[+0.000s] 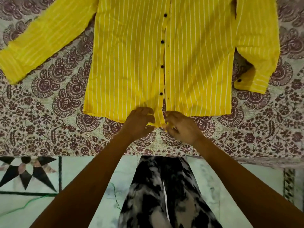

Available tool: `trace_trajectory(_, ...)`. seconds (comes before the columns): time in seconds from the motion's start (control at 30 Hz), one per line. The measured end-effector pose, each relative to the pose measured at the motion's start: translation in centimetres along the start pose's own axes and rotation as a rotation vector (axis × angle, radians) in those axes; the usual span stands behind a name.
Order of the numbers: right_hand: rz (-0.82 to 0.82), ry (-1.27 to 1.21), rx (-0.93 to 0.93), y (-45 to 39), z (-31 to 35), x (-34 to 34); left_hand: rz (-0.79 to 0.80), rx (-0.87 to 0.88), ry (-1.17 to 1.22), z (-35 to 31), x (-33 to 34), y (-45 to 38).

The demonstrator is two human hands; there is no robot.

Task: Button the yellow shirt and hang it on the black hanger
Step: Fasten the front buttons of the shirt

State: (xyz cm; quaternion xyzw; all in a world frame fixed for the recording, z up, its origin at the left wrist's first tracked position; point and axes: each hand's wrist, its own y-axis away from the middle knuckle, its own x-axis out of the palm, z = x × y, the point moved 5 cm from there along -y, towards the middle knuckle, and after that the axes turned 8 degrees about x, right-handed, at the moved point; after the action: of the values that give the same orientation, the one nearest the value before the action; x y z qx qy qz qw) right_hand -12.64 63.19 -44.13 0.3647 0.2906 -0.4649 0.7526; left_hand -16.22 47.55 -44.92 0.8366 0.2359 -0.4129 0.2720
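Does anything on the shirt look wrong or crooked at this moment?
Nothing looks damaged. The yellow shirt lies flat on the patterned bedsheet, placket unfastened. Only its right-side sleeve cuff is folded over, showing a button. Left hand and right hand pinch the hem.

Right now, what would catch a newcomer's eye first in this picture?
The yellow striped shirt dominates, spread flat on a maroon-patterned bedsheet, dark buttons running down its open front. At its bottom hem, the left hand and right hand pinch the two front edges together.
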Motion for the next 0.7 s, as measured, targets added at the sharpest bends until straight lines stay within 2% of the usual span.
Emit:
trace_trajectory(0.07,-0.081,-0.120,0.133,-0.6,-0.2,-0.1,-0.034,-0.037,0.060,0.1,0.0,-0.1)
trace_trajectory(0.17,-0.246,-0.159,0.294,-2.2,-0.6,-0.8,-0.172,-0.203,0.245,0.5,-1.3,-1.3)
trace_trajectory(0.3,-0.193,-0.094,0.504,-4.3,-0.9,-0.8,-0.348,-0.358,0.341,1.2,-3.3,-4.1)
trace_trajectory(0.43,-0.157,-0.031,0.692,-5.4,-0.8,-1.3,-0.308,-0.468,0.403,1.8,-3.4,-6.7)
trace_trajectory(0.57,-0.087,0.101,0.705,-6.3,-0.8,-1.6,-0.230,-0.528,0.393,1.7,-2.2,-7.4)
trace_trajectory(0.7,-0.030,0.197,0.602,-6.9,-1.0,-2.0,-0.293,-0.583,0.407,1.3,-1.8,-7.4)
